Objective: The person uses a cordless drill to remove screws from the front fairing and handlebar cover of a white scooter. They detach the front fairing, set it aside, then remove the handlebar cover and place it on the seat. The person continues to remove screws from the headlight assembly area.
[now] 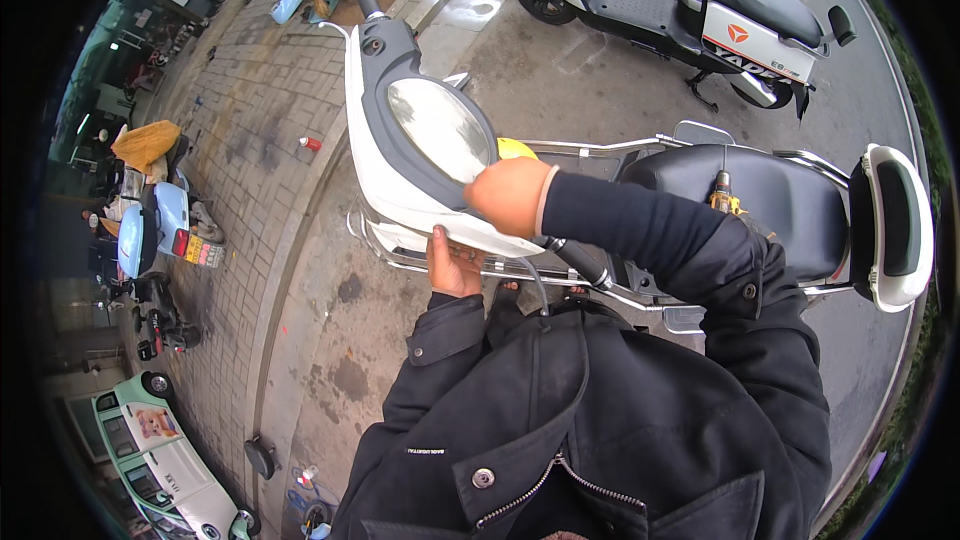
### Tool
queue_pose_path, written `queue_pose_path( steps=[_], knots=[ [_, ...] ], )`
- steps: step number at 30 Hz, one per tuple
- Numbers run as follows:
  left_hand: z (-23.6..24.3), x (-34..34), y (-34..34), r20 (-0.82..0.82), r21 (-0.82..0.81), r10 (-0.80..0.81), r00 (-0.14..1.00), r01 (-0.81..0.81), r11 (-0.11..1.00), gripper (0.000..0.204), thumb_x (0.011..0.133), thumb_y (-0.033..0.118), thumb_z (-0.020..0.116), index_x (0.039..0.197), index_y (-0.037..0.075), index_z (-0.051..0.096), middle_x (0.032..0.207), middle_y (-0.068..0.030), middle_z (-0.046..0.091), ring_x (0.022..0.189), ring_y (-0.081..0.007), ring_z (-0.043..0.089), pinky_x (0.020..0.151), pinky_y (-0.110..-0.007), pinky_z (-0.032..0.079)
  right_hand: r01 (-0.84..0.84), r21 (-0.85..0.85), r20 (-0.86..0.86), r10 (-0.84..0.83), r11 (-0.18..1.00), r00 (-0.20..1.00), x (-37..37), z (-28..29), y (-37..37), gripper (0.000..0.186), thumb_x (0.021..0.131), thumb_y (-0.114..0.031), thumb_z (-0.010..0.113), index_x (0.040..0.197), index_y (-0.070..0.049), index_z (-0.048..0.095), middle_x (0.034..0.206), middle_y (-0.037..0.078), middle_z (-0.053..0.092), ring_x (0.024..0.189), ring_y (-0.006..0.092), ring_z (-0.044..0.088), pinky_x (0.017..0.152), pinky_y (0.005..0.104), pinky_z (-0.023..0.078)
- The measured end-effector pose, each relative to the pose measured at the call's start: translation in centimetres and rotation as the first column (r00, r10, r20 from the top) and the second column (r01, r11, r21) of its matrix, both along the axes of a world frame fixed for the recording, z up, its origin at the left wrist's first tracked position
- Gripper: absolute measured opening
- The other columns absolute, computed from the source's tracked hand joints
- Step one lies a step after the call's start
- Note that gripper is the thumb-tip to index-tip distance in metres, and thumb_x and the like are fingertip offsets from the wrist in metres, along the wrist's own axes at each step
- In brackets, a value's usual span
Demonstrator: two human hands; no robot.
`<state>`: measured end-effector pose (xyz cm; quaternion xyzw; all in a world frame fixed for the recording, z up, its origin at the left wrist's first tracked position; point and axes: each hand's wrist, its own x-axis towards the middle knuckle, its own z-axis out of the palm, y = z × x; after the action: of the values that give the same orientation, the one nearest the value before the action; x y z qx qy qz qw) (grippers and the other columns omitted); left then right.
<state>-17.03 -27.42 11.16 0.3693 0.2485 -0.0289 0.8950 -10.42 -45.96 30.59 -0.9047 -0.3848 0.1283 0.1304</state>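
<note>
A white and grey electric scooter (362, 155) stands in front of me, its round-ended dashboard (440, 125) facing up. My left hand (455, 268) is at the lower edge of the white front panel (395, 208), one digit up against its outer face and the other fingers by its underside. Over the near end of the dashboard, my right hand (508, 198) is closed like a fist. Its fingertips, and anything in them, are hidden. A yellow thing (516, 149) shows just behind that hand; its kind is unclear. The near black handlebar grip (580, 262) lies beneath my right wrist.
A yellow and black power drill (724, 196) rests on the black seat (670, 175). Metal guard rails (640, 143) run round the scooter, with a white rear box (905, 275) behind. Another scooter (640, 25) stands beyond. A kerb (290, 250) and a red can (310, 144) are at left.
</note>
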Motion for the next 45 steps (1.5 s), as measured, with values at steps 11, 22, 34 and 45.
queue_pose_path(
  steps=[11, 22, 34, 45],
  knots=[
    [-1.2, -0.2, 1.4, 0.284, 0.196, -0.139, 0.949, 0.085, 0.977, 0.035, 0.105, 0.038, 0.046, 0.113, 0.005, 0.054, 0.120, -0.0119, 0.062, 0.104, -0.0233, 0.061, 0.090, -0.040, 0.051, 0.014, 0.050, 0.390, -0.032, 0.999, 0.920, -7.4, -2.0, 4.0, 0.022, 0.084, -0.016, 0.061, 0.099, 0.001, 0.060, 0.076, 0.016, 0.060, 0.063, 0.0284, 0.068, 0.052, 0.0353, 0.055],
    [1.5, 0.0, 1.3, 0.008, 0.017, -0.109, 0.994, 0.109, 0.994, 0.063, 0.096, 0.046, 0.060, 0.144, 0.011, 0.039, 0.140, -0.0105, 0.048, 0.129, -0.0331, 0.045, 0.108, -0.058, 0.035, 0.321, 0.406, -0.114, -0.301, 0.855, 0.947, -1.6, 1.4, -2.3, 0.026, 0.078, -0.007, 0.057, 0.099, -0.001, 0.070, 0.078, 0.019, 0.069, 0.079, 0.0357, 0.070, 0.074, 0.0432, 0.056],
    [1.7, 2.4, 3.0, 0.217, -0.054, 0.000, 0.976, 0.012, 0.998, 0.051, 0.101, 0.031, 0.057, 0.140, 0.003, 0.042, 0.133, -0.0130, 0.057, 0.120, -0.0306, 0.057, 0.099, -0.049, 0.048, 0.291, 0.540, -0.195, -0.219, 0.790, 0.956, 1.8, -1.5, 1.3, 0.024, 0.077, -0.011, 0.060, 0.094, 0.001, 0.073, 0.080, 0.020, 0.071, 0.082, 0.0348, 0.071, 0.079, 0.0397, 0.056],
    [1.4, 1.8, 3.3, 0.194, 0.084, -0.094, 0.977, 0.079, 0.993, 0.043, 0.101, 0.032, 0.055, 0.133, 0.005, 0.047, 0.128, -0.0122, 0.059, 0.116, -0.0286, 0.059, 0.097, -0.047, 0.049, 0.067, 0.107, 0.278, -0.094, 0.992, 0.956, -3.1, 1.8, 9.0, 0.021, 0.073, -0.012, 0.066, 0.087, 0.004, 0.068, 0.077, 0.018, 0.067, 0.073, 0.0319, 0.069, 0.054, 0.0409, 0.056]
  ],
)
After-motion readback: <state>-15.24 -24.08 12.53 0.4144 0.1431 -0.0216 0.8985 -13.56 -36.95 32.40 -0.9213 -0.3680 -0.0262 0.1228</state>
